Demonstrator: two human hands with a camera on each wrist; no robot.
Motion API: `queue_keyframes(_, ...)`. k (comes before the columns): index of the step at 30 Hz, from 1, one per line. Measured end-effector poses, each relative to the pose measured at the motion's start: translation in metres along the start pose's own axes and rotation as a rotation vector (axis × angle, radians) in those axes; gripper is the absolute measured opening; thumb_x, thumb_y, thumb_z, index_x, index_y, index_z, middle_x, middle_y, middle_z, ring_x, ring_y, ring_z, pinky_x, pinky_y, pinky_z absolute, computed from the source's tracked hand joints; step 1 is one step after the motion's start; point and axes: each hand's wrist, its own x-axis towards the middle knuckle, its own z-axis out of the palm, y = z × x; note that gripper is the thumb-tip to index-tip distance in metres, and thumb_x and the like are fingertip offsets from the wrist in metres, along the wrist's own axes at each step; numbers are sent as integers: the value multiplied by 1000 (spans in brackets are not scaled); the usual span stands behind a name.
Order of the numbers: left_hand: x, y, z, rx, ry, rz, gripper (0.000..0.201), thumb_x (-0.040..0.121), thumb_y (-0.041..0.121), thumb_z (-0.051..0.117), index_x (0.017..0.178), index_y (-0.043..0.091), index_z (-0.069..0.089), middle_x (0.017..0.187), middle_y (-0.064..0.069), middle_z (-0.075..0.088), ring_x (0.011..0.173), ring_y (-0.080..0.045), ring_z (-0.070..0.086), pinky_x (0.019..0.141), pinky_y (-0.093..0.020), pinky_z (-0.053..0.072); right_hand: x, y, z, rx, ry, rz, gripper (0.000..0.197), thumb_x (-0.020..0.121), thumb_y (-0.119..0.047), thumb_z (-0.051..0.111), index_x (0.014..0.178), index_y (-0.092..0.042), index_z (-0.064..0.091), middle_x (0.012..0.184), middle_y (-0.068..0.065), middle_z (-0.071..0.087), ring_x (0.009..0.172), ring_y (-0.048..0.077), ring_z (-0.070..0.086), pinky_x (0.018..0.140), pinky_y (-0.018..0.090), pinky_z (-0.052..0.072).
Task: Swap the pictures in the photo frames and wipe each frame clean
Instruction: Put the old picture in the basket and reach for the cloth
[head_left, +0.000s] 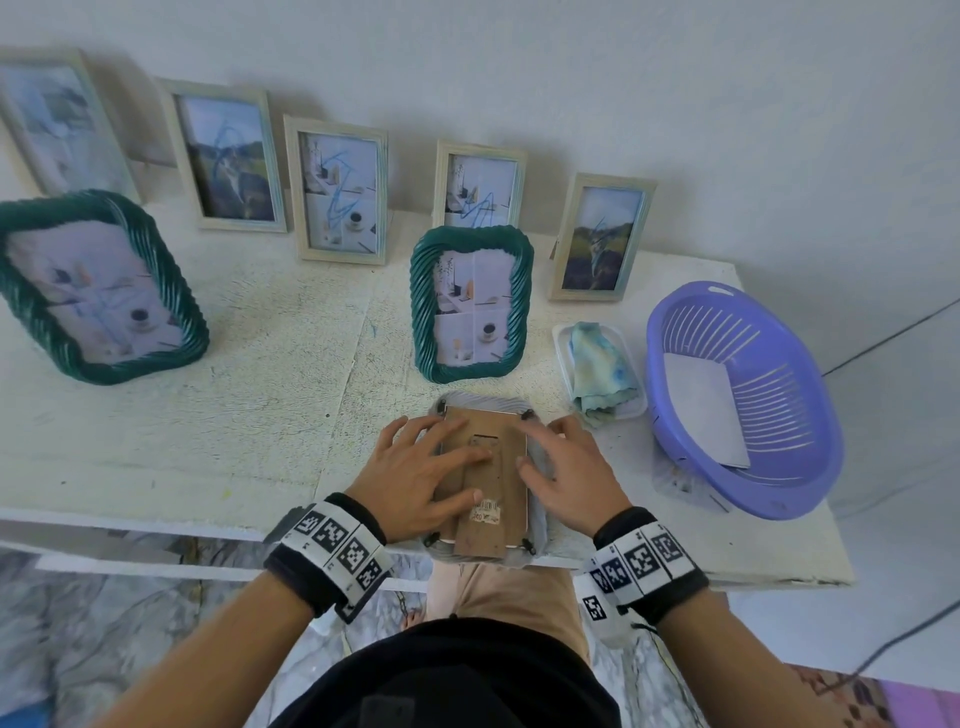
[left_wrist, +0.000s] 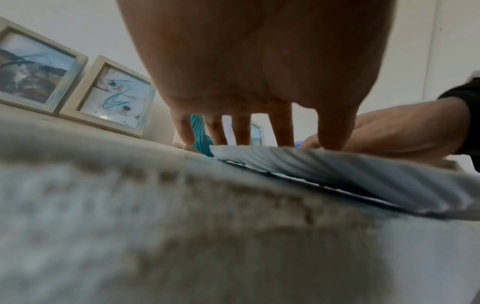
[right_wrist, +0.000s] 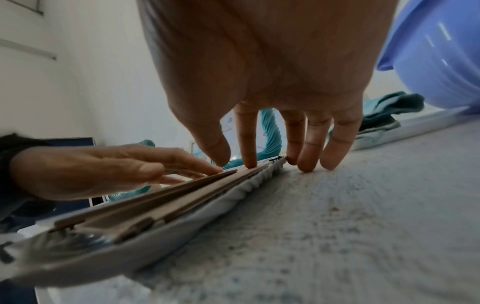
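A photo frame (head_left: 540, 540) with a pale ribbed rim lies face down at the table's front edge, its brown backing board (head_left: 493, 478) and folded stand facing up. My left hand (head_left: 441, 462) rests flat on the backing, fingers spread and straight. My right hand (head_left: 561, 462) lies at the frame's right side, thumb and index finger on the board, the other fingertips (right_wrist: 306, 164) on the table. The left wrist view shows my left hand (left_wrist: 259, 82) over the frame's rim (left_wrist: 337, 170). The right wrist view shows the layered backing board (right_wrist: 182, 197).
Two teal ribbed frames (head_left: 472, 306) (head_left: 98, 286) stand on the table (head_left: 260, 395), several pale wooden frames (head_left: 337, 187) behind them by the wall. A blue-green cloth (head_left: 602, 369) lies on a white tray. A purple basket (head_left: 810, 467) at right holds a white sheet (head_left: 706, 410).
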Motion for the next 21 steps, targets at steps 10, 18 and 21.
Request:
queue_keyframes(10, 5, -10, -4, -257, 173, -167, 66, 87, 67, 33, 133, 24, 55, 141, -2, 46, 124, -24, 46, 99, -45, 43, -3, -9, 1, -128, -6, 42, 43, 90, -46, 45, 132, -36, 54, 111, 2, 43, 103, 24, 47, 83, 39, 48)
queue_keyframes(18, 5, -8, -12, -334, 99, -175, 87, 84, 77, 25, 147, 18, 35, 139, -5, 53, 126, -23, 49, 103, -44, 41, -6, -12, 1, -112, -13, 71, 52, 84, -49, 38, 132, -36, 54, 110, 2, 42, 102, 23, 45, 83, 39, 47)
queue_keyframes(21, 7, -5, -16, -586, 75, -233, 81, 88, 69, 38, 151, 18, 29, 148, -2, 44, 136, -16, 41, 112, -36, 34, -6, -12, 1, -115, -18, 75, 52, 84, -48, 38, 131, -35, 55, 111, 2, 42, 102, 23, 45, 84, 40, 47)
